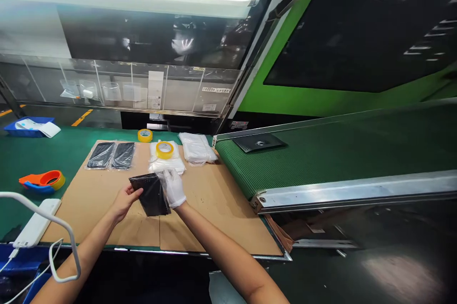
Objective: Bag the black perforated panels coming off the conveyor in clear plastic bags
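- Black packet (152, 195): partly hidden behind both hands
- Left hand (124, 201), right hand (172, 188): arms cut off by the bottom edge
- Labels (155, 89) on the glass case (114, 86): print too small to read

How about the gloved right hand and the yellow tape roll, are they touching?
Apart. The head view shows white plastic packaging between the gloved right hand and the yellow tape roll.

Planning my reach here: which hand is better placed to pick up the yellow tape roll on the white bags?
Probably the right hand: the gloved one sits just below the yellow tape roll, though it touches the black packet. The left hand is further away, beyond the packet.
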`<action>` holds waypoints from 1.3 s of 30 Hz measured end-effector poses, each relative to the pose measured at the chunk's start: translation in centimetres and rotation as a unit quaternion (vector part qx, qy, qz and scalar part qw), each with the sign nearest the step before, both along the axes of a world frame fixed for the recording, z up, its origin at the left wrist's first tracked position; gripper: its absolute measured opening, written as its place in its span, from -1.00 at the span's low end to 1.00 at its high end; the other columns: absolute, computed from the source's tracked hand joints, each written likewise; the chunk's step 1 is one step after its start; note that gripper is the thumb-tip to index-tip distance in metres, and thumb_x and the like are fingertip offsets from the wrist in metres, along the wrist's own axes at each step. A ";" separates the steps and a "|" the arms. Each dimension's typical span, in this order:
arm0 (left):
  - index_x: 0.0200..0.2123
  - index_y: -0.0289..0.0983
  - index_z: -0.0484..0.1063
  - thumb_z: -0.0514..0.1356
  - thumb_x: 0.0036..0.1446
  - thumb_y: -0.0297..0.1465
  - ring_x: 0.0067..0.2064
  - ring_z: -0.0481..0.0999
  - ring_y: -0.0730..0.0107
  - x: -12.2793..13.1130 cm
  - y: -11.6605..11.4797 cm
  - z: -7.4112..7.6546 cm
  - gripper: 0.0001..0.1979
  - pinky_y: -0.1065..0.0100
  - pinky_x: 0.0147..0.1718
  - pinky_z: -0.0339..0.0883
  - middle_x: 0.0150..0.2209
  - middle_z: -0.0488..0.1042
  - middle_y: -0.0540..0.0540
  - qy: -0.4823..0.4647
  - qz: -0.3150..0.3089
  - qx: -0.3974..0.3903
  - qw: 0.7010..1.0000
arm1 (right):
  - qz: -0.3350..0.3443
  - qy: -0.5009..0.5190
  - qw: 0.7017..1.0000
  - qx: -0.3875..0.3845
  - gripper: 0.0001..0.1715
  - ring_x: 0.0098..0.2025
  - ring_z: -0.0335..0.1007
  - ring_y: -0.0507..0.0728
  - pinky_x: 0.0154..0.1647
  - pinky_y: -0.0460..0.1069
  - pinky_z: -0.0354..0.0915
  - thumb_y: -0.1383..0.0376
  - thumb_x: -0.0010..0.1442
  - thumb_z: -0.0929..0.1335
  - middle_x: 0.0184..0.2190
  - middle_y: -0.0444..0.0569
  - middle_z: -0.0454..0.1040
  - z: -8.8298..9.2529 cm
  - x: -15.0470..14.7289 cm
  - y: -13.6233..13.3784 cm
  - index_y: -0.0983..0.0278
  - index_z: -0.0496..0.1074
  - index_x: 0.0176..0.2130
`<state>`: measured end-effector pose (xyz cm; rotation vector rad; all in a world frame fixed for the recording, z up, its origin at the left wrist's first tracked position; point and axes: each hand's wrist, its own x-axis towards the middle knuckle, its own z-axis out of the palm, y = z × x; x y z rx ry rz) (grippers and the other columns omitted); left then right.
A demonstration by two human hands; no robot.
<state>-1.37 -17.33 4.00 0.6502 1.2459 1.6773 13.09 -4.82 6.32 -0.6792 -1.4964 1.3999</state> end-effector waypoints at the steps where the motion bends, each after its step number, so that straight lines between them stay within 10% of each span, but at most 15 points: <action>1: -0.14 -0.34 0.65 0.58 -0.26 -0.05 -0.05 0.65 0.00 0.0 0.0 -0.3 -0.35 0.07 0.02 0.49 -0.10 0.68 -0.31 0.006 0.012 -0.003 1.000 | 0.011 -0.008 1.000 0.026 -0.54 -0.30 0.37 0.11 -0.16 0.02 0.38 -0.13 0.25 0.31 -0.38 -0.07 0.47 0.3 0.2 -0.2 0.19 0.33 -0.33; 9: -0.37 -0.30 0.68 0.47 -0.18 0.08 -0.24 0.62 0.09 -2.1 -0.5 0.2 -0.46 0.19 -0.17 0.49 -0.35 0.69 -0.14 0.206 0.062 -0.024 0.976 | 0.056 -0.089 0.987 0.120 -0.60 -0.21 0.44 0.16 -0.07 0.08 0.41 -0.06 0.20 0.41 -0.31 -0.02 0.56 2.2 3.0 1.3 0.21 0.44 -0.35; 17: -0.20 -0.33 0.68 0.45 -0.12 0.11 -0.08 0.63 -0.01 -2.0 -0.6 0.4 -0.37 0.15 -0.03 0.49 -0.19 0.70 -0.18 0.145 0.051 -0.016 0.988 | 0.024 -0.029 0.998 0.057 -0.55 -0.02 0.54 0.22 0.14 0.17 0.42 -0.09 0.21 0.41 -0.13 0.07 0.60 0.9 3.2 2.4 0.20 0.46 -0.14; 24: -0.16 -0.37 0.60 0.37 -0.04 0.12 -0.23 0.67 0.06 -6.5 -0.7 -2.4 -0.35 0.18 -0.24 0.55 -0.26 0.68 -0.24 0.129 0.097 -0.145 0.976 | 0.079 -0.068 0.995 0.007 -0.39 0.03 0.56 0.23 0.22 0.20 0.43 -0.07 0.03 0.52 -0.03 0.05 0.60 -0.4 3.8 3.2 0.16 0.44 -0.02; 33: 0.22 -0.43 0.37 0.26 0.10 -0.29 0.33 0.31 -0.33 -13.2 -2.0 -3.6 -0.37 -0.16 0.24 0.18 0.21 0.42 -0.54 0.358 0.239 -0.284 0.857 | 0.094 -0.189 0.974 0.080 -0.47 -0.01 0.59 0.22 0.14 0.20 0.49 -0.03 0.14 0.45 -0.06 0.07 0.63 -0.7 9.4 6.6 0.20 0.47 0.01; 39: 0.30 -0.43 0.33 0.10 0.28 -0.11 0.42 0.13 -0.29 -9.5 -1.6 -4.6 -0.33 -0.26 0.33 -0.01 0.36 0.25 -0.53 0.642 0.090 -0.347 0.678 | -0.019 -0.202 0.972 0.115 -0.50 0.02 0.59 0.25 0.21 0.20 0.45 -0.04 0.17 0.44 -0.02 0.10 0.63 3.7 15.3 11.5 0.20 0.50 -0.02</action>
